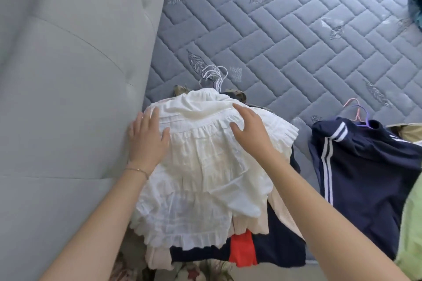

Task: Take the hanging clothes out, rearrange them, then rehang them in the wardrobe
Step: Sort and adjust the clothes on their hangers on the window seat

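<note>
1. Two bare forearms come in from the bottom edge, and there is one thin bracelet (137, 170) on the left wrist.
2. Left hand (148, 137) lies flat with its fingers straight and spread, palm down on the left shoulder of the white ruffled garment (201, 178) and right up against the grey headboard (68, 75).
3. Right hand (249, 128) is flat too, fingers extended and thumb out, resting on the garment's upper right side. Neither hand grips anything.
4. That white piece tops one pile lying on the quilted grey mattress (296, 29), just beside the headboard.
5. Peeking out beneath it are a cream knit (242, 221), a navy piece (280, 248), one red patch (243, 251) and a camouflage edge (235, 94) near the top.
6. White hanger hooks (215, 76) fan out above the pile's neckline. They overlap too much for an exact count.
7. Well to the right lies a second heap, topped by a navy garment (365, 178) with two white stripes down its side.
8. Two hooks show there, one pink hanger (352, 107) and one purple hanger (363, 116).
9. One pale green garment (411, 223) sits at the right edge.
10. Leaf motifs are stitched across the mattress, and a pale stitched patch (235, 74) by the white hooks is too blurred to read.
</note>
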